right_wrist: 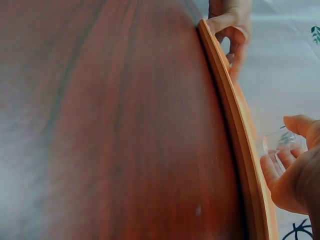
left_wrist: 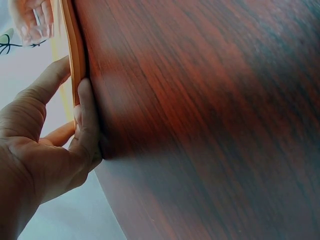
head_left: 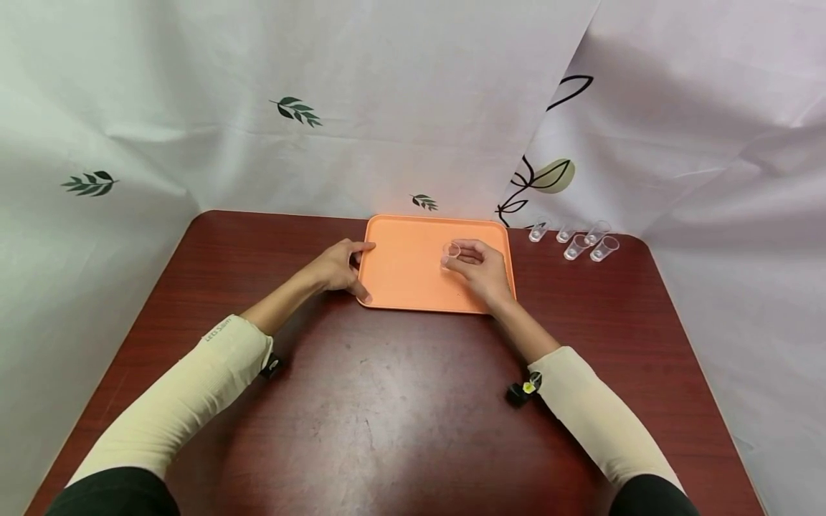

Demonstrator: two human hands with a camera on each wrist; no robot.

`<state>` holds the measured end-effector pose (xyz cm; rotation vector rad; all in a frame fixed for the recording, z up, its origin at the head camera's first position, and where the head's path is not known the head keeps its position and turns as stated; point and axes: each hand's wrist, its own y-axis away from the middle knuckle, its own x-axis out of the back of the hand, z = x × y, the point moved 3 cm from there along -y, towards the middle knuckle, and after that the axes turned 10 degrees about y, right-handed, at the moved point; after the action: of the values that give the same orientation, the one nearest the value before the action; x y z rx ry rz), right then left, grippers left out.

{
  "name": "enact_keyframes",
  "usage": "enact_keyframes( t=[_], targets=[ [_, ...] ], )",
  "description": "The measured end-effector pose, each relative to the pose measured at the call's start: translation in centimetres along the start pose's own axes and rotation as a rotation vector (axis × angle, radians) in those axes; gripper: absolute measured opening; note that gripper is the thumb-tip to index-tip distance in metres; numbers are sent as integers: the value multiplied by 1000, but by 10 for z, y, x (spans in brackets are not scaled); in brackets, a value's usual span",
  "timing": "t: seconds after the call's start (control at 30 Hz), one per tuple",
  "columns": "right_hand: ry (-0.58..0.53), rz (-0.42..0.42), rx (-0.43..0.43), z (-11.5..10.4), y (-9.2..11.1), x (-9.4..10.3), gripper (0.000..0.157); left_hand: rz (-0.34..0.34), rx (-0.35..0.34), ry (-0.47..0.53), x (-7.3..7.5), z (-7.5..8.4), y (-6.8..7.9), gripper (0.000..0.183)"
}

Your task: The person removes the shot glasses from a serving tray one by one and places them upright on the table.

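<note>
My right hand (head_left: 482, 271) pinches a small clear plastic cup (head_left: 451, 251) between thumb and fingers, above the right half of an orange tray (head_left: 403, 265). The right wrist view also shows that hand (right_wrist: 295, 165) with the see-through cup (right_wrist: 281, 141) beyond the tray's rim (right_wrist: 235, 120). At the tray's left end, my left hand (head_left: 338, 269) holds the edge near the front corner, thumb and forefinger spread along it. In the left wrist view, the left hand's (left_wrist: 55, 135) fingers are bent around the tray's rim (left_wrist: 75, 45).
Several clear cups (head_left: 604, 249) stand right of the tray, near the back edge of the dark red-brown wooden table (head_left: 387, 401). A pale curtain (head_left: 323, 57) with leaf prints hangs close behind the table and around its sides.
</note>
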<state>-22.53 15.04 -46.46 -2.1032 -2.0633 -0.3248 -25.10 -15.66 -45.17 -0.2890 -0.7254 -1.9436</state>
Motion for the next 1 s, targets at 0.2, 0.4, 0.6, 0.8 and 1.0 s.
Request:
enact_keyframes(
  t=[0.2,0.4,0.6,0.8,1.0],
  targets=[
    [-19,24,-4,5,8,14,46,-4,-4,3,2,0,3,128],
    [-40,60,-35,13,12,28,46,-3,1,10,2,-1,4,128],
    [-86,98,-44,17,15,47,46,-5,12,8,1,-1,3,127],
    [-131,141,-62,19,16,67,48,2,-2,11,1,-1,2,127],
    [-97,207,-70,24,17,85,48,4,0,7,0,-1,1,127]
  ],
)
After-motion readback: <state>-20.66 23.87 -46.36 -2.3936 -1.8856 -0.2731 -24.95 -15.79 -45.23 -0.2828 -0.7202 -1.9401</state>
